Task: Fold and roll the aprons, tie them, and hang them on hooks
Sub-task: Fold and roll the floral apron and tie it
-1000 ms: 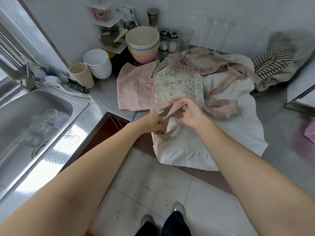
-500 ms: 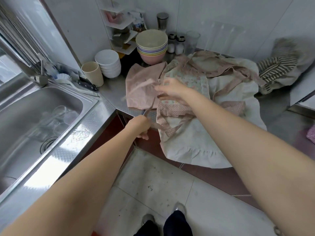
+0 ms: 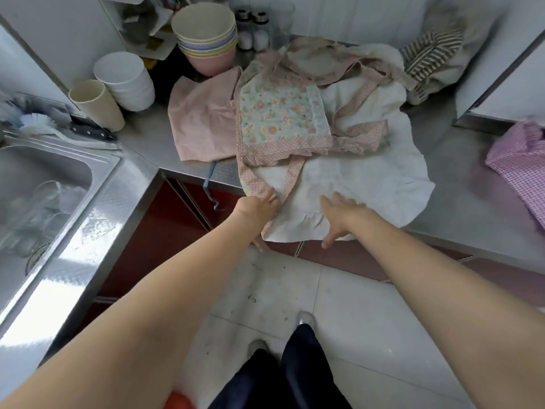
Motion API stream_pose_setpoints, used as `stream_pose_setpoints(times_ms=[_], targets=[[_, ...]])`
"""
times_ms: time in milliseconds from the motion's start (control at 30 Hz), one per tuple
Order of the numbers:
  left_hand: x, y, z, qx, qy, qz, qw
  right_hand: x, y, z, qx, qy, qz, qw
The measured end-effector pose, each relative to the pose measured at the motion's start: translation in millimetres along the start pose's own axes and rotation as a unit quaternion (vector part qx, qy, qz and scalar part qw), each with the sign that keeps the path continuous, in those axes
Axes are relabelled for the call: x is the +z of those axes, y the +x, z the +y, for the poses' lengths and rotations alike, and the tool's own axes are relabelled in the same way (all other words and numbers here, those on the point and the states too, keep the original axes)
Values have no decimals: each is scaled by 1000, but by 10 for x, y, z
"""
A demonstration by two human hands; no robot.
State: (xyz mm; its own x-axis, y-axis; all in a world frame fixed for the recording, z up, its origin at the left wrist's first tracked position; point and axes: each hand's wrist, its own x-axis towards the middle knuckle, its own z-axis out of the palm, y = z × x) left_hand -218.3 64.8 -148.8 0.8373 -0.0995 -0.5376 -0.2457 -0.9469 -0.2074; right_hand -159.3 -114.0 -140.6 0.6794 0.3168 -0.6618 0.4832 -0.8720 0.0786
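Observation:
A floral apron (image 3: 283, 116) with pink dotted trim lies on top of a white ruffled apron (image 3: 362, 184) on the steel counter. A plain pink cloth (image 3: 203, 125) is spread to its left. My left hand (image 3: 259, 206) pinches the pink dotted strap (image 3: 253, 180) at the counter's front edge. My right hand (image 3: 342, 216) rests with spread fingers on the white apron's hanging hem. A striped apron (image 3: 430, 54) is bunched at the back right, and a pink checked one (image 3: 522, 160) lies at the far right.
Stacked bowls (image 3: 206, 39), white bowls (image 3: 126, 78) and a beige cup (image 3: 97, 104) stand at the back left. The sink (image 3: 44, 187) with glassware is on the left, with a brush and knife behind it. Two shakers (image 3: 250, 28) stand by the wall.
My right hand came down from above the floral apron to the white apron's front hem. My left hand moved right along the counter edge with the strap, which now lies down.

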Motion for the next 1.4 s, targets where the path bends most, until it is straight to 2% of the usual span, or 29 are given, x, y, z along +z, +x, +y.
stream_pose_setpoints(times_ms=[100,233,333,433,533,633,700,733,800,833,900,967,1067,1133,1233,1300,1400], targets=[[33,55,52,1,-25,25,999,231,14,-27,36,-85,10,996],[-96,29,110,-18,-26,115,993,343,38,-90,64,-135,69,986],[-119,7,58,-56,-133,174,974,340,18,-119,70,-149,116,980],[-211,-48,-78,-96,-329,251,905,155,1,-100,65,-129,137,980],[-391,-120,-220,-132,-468,329,809,-49,-68,-72,89,-73,64,991],[-662,-233,-340,-107,-591,343,722,-47,-128,-141,90,19,-9,996],[-819,-280,-415,-100,-619,340,701,59,-135,-238,113,80,-12,990],[-865,-291,-453,-102,-620,344,697,123,-130,-289,122,107,12,987],[-934,-281,-498,-111,-596,360,709,192,-133,-339,132,142,96,976],[-940,-271,-518,-119,-560,372,731,178,-146,-339,134,148,131,971],[-927,-263,-547,-135,-458,371,796,64,-199,-296,153,162,152,963],[-881,-260,-555,-122,-378,313,863,-110,-266,-180,178,218,160,946],[-880,-316,-569,-99,-248,202,942,-456,-351,-7,210,263,208,918],[-967,-384,-599,-94,-184,171,963,-723,-454,76,214,238,263,910],[-1201,-557,-649,-101,-142,164,971,-1058,-660,180,190,179,329,908],[-1389,-734,-715,-112,-111,142,977,-1244,-829,232,144,159,284,935],[-1674,-993,-855,-126,-80,65,987,-1430,-1036,285,81,193,117,971]])
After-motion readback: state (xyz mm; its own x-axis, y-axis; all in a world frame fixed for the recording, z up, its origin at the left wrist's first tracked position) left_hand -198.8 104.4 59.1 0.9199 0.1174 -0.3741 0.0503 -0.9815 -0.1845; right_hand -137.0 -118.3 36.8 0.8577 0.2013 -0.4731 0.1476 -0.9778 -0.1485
